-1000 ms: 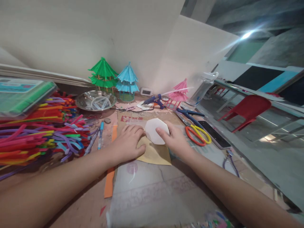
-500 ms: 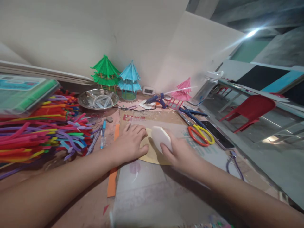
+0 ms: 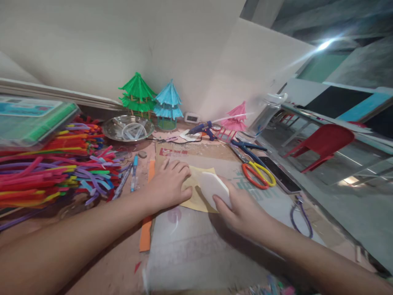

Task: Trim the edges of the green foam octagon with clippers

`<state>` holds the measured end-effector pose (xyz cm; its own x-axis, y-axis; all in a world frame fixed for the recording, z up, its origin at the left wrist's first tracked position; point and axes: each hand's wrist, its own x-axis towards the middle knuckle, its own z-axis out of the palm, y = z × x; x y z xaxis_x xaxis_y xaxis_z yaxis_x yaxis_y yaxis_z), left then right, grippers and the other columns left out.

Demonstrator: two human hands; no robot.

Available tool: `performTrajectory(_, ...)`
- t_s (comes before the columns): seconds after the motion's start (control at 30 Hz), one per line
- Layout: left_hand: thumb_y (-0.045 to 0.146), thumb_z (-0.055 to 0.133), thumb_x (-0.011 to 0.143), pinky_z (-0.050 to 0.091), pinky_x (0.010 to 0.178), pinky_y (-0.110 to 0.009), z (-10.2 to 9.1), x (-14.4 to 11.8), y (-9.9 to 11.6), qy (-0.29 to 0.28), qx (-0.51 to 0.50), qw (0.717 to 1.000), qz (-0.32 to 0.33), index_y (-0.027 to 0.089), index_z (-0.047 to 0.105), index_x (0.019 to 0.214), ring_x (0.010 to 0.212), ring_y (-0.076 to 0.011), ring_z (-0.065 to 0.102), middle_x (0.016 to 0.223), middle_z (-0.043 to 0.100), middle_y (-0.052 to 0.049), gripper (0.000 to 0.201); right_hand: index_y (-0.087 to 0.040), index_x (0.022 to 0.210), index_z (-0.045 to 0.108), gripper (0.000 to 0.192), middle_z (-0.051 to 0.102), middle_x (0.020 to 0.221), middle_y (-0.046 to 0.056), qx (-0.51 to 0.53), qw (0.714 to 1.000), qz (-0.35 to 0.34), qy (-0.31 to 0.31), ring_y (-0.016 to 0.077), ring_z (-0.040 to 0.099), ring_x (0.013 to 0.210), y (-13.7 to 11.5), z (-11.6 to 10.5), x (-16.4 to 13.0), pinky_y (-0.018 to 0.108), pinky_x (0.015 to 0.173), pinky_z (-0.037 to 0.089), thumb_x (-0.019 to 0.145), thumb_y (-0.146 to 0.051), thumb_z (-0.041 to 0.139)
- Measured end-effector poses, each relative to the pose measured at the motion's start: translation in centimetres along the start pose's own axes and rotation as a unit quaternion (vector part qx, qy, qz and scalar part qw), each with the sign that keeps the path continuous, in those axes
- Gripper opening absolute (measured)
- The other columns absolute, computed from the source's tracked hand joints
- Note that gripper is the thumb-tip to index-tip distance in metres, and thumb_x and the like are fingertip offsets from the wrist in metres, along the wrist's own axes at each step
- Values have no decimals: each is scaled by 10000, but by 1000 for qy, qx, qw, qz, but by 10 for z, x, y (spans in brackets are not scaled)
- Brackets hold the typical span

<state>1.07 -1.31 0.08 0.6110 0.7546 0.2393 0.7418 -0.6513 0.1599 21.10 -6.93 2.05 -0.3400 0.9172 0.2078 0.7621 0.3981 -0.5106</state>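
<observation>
Here the left hand (image 3: 167, 186) lies open and flat on the tan paper (image 3: 196, 192), while the right hand (image 3: 242, 209) grips the white octagonal piece (image 3: 213, 188)

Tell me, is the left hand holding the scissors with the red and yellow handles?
No, the left hand lies flat on the yellow paper, while the scissors lie untouched beyond the right hand.

Craft workshop: pipe cleaners (image 3: 55, 164), glue gun (image 3: 201, 129), scissors (image 3: 258, 174), paper pagodas (image 3: 138, 94).
</observation>
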Motion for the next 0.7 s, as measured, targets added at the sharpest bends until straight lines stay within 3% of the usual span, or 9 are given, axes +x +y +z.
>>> performTrajectory(0.1,325,498,794,220,1062,-528,0,0,0,8,-8,1000,3,167,560,1023,1116,-263,479,1109,583,-94,286,-174,1104,547,368,670,966,93,157,983,44,88,214,624,790,8,-6,-3,309,627,495,773,-333,554)
performTrajectory(0.17,311,495,795,217,1065,-533,0,-1,0,25,-17,1000,4,164,561,1026,1109,-260,488,1106,587,-97,282,-183,1017,555,366,668,859,52,285,940,121,146,167,605,657,14,-6,9,246,485,465,721,-388,618)
performTrajectory(0.27,279,485,799,256,1050,-523,0,0,-2,53,-38,998,6,148,573,1012,1121,-269,477,1102,586,-112,265,-169,846,554,376,582,565,-24,465,850,196,149,85,467,404,19,1,32,166,323,304,655,-474,661)
performTrajectory(0.37,210,428,829,320,1011,-471,-4,1,-4,98,-81,991,30,158,595,942,1110,-254,465,1086,581,-101,208,-151,809,557,433,568,508,-24,561,792,212,116,60,421,343,18,12,41,151,297,257,604,-506,698)
performTrajectory(0.53,189,347,891,363,941,-393,-8,2,-2,157,-198,966,56,184,583,830,1010,-197,488,985,581,-55,243,-150,799,561,437,574,466,-16,598,781,172,53,69,442,334,16,22,34,159,317,318,624,-518,719)
performTrajectory(0.7,300,425,890,398,824,-334,-6,3,1,144,-255,956,-1,181,519,724,881,-175,499,838,569,-26,224,-148,808,585,419,614,557,9,565,812,136,47,81,478,394,24,25,30,183,360,365,673,-528,699)
